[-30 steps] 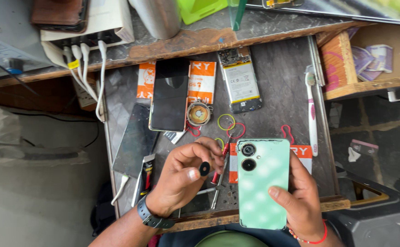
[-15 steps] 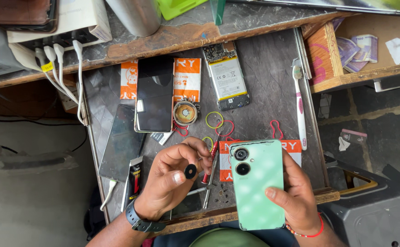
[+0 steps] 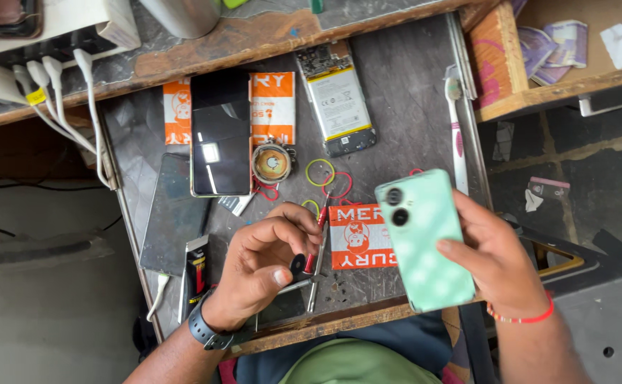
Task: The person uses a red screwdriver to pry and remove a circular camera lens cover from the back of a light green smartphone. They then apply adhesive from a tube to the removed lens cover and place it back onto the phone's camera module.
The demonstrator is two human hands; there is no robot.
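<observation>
Far-left edge of the worktop [image 3: 424, 92]: white charger cables [image 3: 90, 107] hang down over the rim. Next in, a dark glass panel [image 3: 172, 213] lies flat; a black phone [image 3: 220, 135] rests screen-up on an orange packet [image 3: 272, 99] toward the back edge.

Left hand [image 3: 264, 267] sits near the front edge, fingers curled, thumb and forefinger pinching a small black round part [image 3: 298, 267]. I can't tell exactly what the part is. A red-handled screwdriver [image 3: 318, 238] and metal tweezers [image 3: 304, 286] lie just beside that hand, touching or nearly so.

Centre: a round coil-like disc [image 3: 272, 162], loose rubber bands [image 3: 320, 172], and an opened phone body with its battery showing [image 3: 336, 96] toward the back edge. A second orange packet [image 3: 359, 238] lies near the front.

Right hand [image 3: 496, 259] holds a mint-green phone [image 3: 421, 238], back up, cameras toward the back edge, raised and tilted over the front-right corner. Fingers are wrapped around its right side, thumb hidden.

My judgement: keep the pinch on the round part light and steady, and hold the phone level over the worktop, so anything dropped lands there and not on the floor. A white toothbrush [image 3: 457, 128] lies along the right edge.
</observation>
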